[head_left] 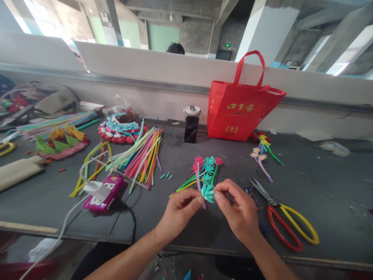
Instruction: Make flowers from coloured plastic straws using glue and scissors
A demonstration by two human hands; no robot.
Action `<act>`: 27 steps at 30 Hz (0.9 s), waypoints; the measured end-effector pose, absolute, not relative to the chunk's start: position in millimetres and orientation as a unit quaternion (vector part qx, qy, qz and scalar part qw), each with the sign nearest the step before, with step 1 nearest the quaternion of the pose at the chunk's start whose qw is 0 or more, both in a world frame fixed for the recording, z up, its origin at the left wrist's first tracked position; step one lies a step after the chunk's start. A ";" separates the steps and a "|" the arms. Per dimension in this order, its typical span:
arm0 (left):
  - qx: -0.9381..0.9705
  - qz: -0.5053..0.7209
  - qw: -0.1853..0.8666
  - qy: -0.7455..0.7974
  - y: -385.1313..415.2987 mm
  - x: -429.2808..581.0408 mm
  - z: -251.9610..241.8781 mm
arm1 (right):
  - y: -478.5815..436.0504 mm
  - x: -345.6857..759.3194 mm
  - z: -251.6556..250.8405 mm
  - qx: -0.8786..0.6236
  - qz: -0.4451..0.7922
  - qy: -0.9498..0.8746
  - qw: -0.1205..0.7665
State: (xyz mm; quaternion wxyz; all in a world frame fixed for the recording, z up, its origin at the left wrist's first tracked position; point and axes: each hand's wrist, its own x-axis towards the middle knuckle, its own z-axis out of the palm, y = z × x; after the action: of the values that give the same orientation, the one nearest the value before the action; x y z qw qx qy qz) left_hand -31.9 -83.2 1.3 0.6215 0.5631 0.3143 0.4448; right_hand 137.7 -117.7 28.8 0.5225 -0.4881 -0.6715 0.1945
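Note:
Between my two hands, above the dark table, is a turquoise flower (208,193) with pointed petals. My left hand (184,208) pinches it from the left with thumb and forefinger. On the other side, my right hand (237,210) has its thumb and forefinger closed at the petals' edge. Just behind lie more flowers: a pink flower (197,165), other turquoise blooms (209,165) and green and yellow stems (189,181). Scissors (274,202) with one red and one yellow handle rest open to the right of my right hand.
A bundle of coloured straws (142,155) and a purple power strip (106,194) with a white charger lie left. A phone (191,129) leans on a white-lidded cup (192,110) beside a red bag (241,109). Finished-looking flowers (259,154) lie right. A person's head (176,48) shows behind the partition.

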 end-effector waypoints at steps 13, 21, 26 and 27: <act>0.548 0.448 0.623 0.333 -83.2 -31.0 1.9 | -119.8 140.6 33.3 -0.491 0.184 -0.700 0.484; 0.528 0.452 0.634 0.340 -81.8 -31.4 -4.5 | -117.5 139.6 26.7 -0.507 0.190 -0.663 0.516; 0.528 0.452 0.634 0.340 -82.4 -31.2 -2.7 | -117.8 138.2 27.0 -0.509 0.182 -0.666 0.514; 0.527 0.452 0.633 0.342 -82.6 -31.3 -2.2 | -117.9 137.9 27.3 -0.508 0.180 -0.668 0.512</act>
State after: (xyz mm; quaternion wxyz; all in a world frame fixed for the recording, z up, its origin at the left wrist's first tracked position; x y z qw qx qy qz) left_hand -31.3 -82.6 -2.2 0.6330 0.5270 0.3422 0.4523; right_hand 137.9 -117.9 27.3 0.5120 -0.5085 -0.6684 0.1804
